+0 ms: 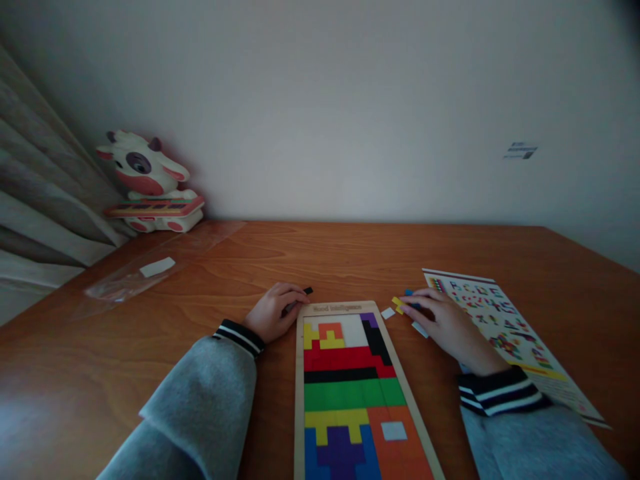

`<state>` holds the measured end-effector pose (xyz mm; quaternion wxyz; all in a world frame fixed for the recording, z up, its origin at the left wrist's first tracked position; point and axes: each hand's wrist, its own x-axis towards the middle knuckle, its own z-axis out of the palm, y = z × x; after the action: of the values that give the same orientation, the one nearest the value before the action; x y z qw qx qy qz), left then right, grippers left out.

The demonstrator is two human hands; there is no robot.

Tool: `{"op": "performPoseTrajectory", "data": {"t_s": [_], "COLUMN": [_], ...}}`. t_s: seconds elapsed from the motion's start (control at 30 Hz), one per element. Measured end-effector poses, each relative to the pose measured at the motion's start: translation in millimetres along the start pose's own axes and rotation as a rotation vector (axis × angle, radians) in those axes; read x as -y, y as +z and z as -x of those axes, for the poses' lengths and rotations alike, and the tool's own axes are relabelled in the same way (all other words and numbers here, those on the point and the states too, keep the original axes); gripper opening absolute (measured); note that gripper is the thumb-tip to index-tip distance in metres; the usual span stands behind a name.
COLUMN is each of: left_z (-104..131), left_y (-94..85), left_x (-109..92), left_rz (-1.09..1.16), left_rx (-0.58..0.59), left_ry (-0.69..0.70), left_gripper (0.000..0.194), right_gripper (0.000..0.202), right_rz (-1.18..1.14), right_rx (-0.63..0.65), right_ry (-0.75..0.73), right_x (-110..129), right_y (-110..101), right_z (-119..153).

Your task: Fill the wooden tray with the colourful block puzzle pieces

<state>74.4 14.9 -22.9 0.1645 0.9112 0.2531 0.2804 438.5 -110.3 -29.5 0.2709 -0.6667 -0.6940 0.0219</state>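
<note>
My left hand [278, 310] rests at the top left corner of a wooden puzzle board [336, 308], its fingers curled round a black puzzle piece [309, 291] that pokes out past the fingertips. On the board, yellow, orange, red, black, green, purple and blue pieces fit together, with a bare pale area near the top. Just right of the board, my right hand [445, 323] pinches a yellow puzzle piece [397, 305]. A blue piece [409, 293] shows partly behind those fingers; I cannot tell whether they touch it. Two small white pieces [388, 313] lie close by.
A printed pattern sheet [525, 340] lies to the right, partly under my right forearm. At the back left stands a cow-shaped toy keyboard [155, 190], with a clear plastic bag [125, 283] in front of it. A curtain [40, 180] hangs at the left.
</note>
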Motion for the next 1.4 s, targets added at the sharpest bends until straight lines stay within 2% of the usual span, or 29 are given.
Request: {"op": "performPoseTrajectory", "data": {"t_s": [0.17, 0.37, 0.5, 0.67, 0.77, 0.83, 0.97, 1.07, 1.2, 1.4], "left_z": [0.4, -0.3, -1.0, -1.4, -1.2, -0.8, -0.2, 0.0, -0.1, -0.5], "left_y": [0.5, -0.4, -1.3, -0.9, 0.0, 0.5, 1.6, 2.6, 3.0, 1.7], "left_x": [0.2, -1.7, -3.2, -3.6, -3.2, -2.7, -1.4, -0.8, -1.8, -3.2], "left_rz": [-0.001, 0.005, 0.013, 0.028, 0.020, 0.018, 0.011, 0.003, 0.012, 0.012], "left_rx": [0.001, -0.014, -0.017, -0.020, -0.016, -0.009, -0.011, -0.015, -0.016, -0.007], "left_ry": [0.003, 0.018, 0.021, 0.020, 0.010, 0.010, 0.017, 0.014, 0.013, 0.017], "left_gripper": [0.022, 0.020, 0.020, 0.021, 0.022, 0.021, 0.022, 0.021, 0.021, 0.023], "right_gripper": [0.046, 0.038, 0.036, 0.043, 0.034, 0.027, 0.021, 0.018, 0.019, 0.024], "right_rz": [-0.026, -0.015, 0.003, 0.000, -0.037, -0.125, -0.269, -0.303, -0.235, -0.115], "right_rx": [0.002, -0.022, -0.051, -0.100, -0.157, -0.136, 0.104, 0.192, 0.173, 0.146], "right_ry": [0.067, 0.133, 0.138, 0.128, 0.006, -0.084, -0.213, -0.283, -0.366, -0.445], "right_x": [-3.6, 3.0, 6.1, 8.9, 26.2, 48.6, 103.3, 130.4, 138.7, 138.9], "right_y": [4.9, 5.1, 6.2, 4.0, -1.1, -1.3, 15.7, 37.5, 56.2, 52.8], "right_z": [-0.8, -1.4, -2.2, -5.1, -9.4, -13.7, -23.5, -28.7, -28.8, -20.7]}}
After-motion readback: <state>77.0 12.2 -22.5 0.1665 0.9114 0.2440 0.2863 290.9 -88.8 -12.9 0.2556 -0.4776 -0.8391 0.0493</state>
